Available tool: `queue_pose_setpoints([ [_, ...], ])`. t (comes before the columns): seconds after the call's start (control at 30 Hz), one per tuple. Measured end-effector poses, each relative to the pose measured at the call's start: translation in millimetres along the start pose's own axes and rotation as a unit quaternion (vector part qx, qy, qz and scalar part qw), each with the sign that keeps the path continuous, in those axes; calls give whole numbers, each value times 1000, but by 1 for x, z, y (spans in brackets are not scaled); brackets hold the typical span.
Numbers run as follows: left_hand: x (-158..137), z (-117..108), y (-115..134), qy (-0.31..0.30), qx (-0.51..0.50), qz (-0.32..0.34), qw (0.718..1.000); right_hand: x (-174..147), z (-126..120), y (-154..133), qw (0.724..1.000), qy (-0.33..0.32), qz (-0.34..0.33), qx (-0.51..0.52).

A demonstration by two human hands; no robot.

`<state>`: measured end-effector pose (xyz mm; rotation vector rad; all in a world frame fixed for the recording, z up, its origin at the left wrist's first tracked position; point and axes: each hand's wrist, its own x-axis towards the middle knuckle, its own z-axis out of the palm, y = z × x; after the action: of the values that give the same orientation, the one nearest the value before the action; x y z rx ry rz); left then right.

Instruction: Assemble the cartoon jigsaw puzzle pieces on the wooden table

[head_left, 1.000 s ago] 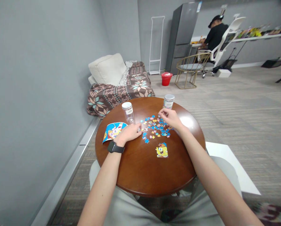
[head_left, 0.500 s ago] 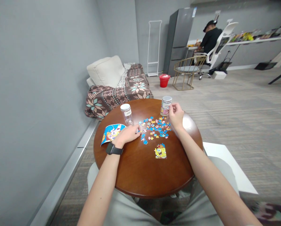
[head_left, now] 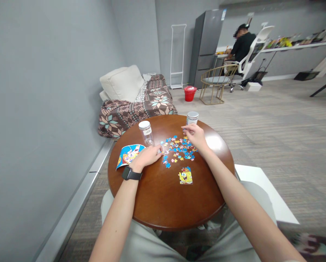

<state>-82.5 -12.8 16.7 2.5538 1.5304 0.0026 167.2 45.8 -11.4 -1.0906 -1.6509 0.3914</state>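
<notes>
The right hand covers the far edge of the puzzle pieces and the lower part of the jar behind it. Whether its fingertips pinch a piece is too small to tell. The left hand hides the clear jar's base. Both elbows are cut off at the bottom edge.

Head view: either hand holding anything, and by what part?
Cannot be told for certain. The right hand hovers pinched over the loose puzzle pieces; any piece between its fingertips is too small to see. The left hand rests on the table, holding nothing visible.
</notes>
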Motion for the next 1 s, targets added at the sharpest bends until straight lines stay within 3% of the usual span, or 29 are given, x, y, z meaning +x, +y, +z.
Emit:
queue_pose_setpoints([
  [0.1, 0, 0, 0, 2, -2, 1, 1000, -1, 4, 1, 998, -53, -18, -4],
  [0.2, 0, 1, 0, 5, -2, 1, 1000, -4, 8, -1, 986, -151, 48, 57],
  [0.3, 0, 1, 0, 4, 1, -1, 1000, -7, 9, -11, 928, -276, 173, 179],
  [0.43, 0, 2, 0, 5, 6, 4, 1000, -10, 5, -24, 861, -361, 221, 283],
  [0.5, 0, 2, -1, 5, 6, 8, 1000, -11, 4, -27, 850, -363, 236, 300],
  [0.8, 2, 5, -5, 13, 8, 16, 1000, -2, -1, -17, 876, -254, 293, 288],
  [1.0, 3, 7, -6, 10, 4, 10, 1000, -1, -4, -16, 856, -239, 321, 328],
])
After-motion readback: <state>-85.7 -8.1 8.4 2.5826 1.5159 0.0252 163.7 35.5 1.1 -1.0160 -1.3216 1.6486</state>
